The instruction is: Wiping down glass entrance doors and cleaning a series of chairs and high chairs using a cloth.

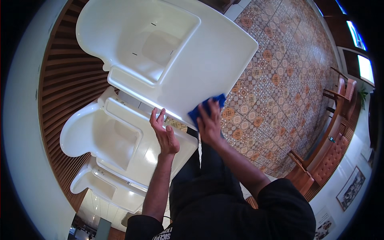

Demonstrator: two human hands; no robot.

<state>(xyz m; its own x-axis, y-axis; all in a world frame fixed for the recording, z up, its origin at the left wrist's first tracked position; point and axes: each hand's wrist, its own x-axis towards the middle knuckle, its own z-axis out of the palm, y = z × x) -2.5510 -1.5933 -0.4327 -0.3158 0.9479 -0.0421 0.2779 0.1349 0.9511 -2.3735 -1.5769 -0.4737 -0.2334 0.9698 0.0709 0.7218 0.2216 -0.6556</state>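
Observation:
My right hand point(210, 126) presses a crumpled blue cloth point(194, 115) onto the near corner of a white plastic high chair's tray point(207, 63). Part of the cloth is hidden under my fingers. My left hand point(166, 138) is raised beside the same tray's side edge, holding nothing, its fingers and thumb apart; whether the fingertips touch the edge I cannot tell. The moulded seat point(135, 36) of this high chair lies beyond the tray. Below my left hand is the tray of a second white high chair point(150, 153).
A third white high chair point(105, 183) stands further left, close to the second. Brown slatted panelling point(69, 90) runs behind the seats. Patterned tile floor point(270, 99) spreads to the right, up to wooden armchairs point(342, 90) and a tufted bench point(333, 159).

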